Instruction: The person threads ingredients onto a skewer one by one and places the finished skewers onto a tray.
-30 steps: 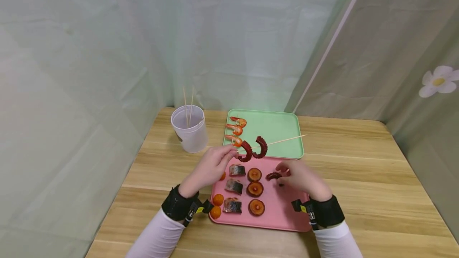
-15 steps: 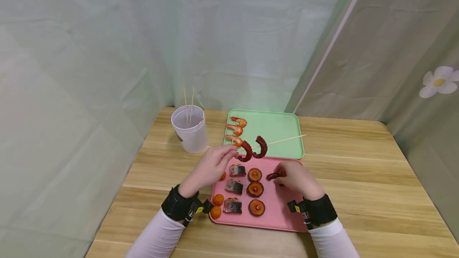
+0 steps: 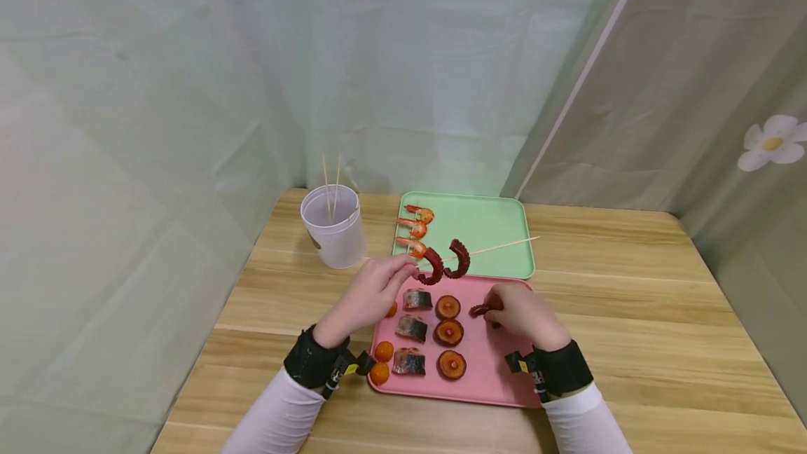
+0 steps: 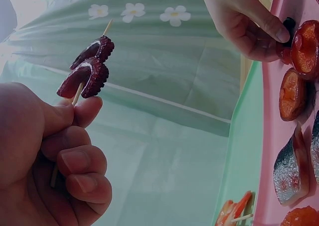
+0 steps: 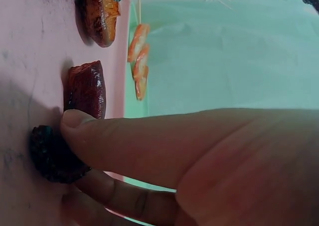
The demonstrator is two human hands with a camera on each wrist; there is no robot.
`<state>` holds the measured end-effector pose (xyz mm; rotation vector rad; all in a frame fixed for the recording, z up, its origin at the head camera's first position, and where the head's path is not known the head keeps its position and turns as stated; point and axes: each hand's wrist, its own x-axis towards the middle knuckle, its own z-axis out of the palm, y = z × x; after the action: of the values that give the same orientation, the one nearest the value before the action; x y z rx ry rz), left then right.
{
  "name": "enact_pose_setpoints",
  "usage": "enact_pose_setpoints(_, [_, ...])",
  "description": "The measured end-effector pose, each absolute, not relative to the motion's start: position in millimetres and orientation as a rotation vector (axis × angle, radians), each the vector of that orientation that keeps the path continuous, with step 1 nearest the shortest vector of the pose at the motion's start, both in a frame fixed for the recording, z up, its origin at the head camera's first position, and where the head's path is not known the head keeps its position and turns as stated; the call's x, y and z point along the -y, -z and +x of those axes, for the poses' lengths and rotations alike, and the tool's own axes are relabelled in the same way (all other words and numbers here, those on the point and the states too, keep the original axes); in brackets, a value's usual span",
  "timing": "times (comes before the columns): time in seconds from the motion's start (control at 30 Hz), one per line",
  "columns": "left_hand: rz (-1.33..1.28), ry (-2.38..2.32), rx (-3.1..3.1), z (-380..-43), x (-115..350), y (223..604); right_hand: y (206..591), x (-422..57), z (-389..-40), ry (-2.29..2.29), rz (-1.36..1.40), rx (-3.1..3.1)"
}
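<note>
In the head view my left hand [image 3: 373, 291] holds a bamboo skewer [image 3: 504, 246] by its lower end, above the trays. Two dark red octopus tentacle pieces [image 4: 92, 76] are threaded on it, just beyond the fingertips in the left wrist view. My right hand [image 3: 525, 314] is low over the right part of the pink tray [image 3: 492, 387]. Its thumb and fingers pinch a third curved tentacle piece [image 5: 87, 89]; both ends show in the right wrist view, while the thumb covers its middle.
Mushroom caps [image 3: 448, 333], fish pieces [image 3: 411, 328] and orange balls [image 3: 380, 373] lie on the pink tray. Behind it, a green tray [image 3: 485, 223] bears skewered shrimp [image 3: 412, 228]. A white bucket [image 3: 340, 240] with two skewers stands at left. Curtains surround the wooden table [image 3: 643, 300].
My right hand has shifted slightly left and its fingers have closed on the tentacle piece on the pink tray. My left hand and the skewer have stayed in place.
</note>
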<state>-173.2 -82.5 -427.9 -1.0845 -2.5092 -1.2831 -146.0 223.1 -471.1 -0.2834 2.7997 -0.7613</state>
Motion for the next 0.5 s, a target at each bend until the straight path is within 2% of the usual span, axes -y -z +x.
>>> enact_pose_setpoints(0.5, [-1.090, 1.292, 2.500, -174.0, 82.0, 428.1, 469.2, -232.9, -148.6, 0.850, -0.281, -2.774])
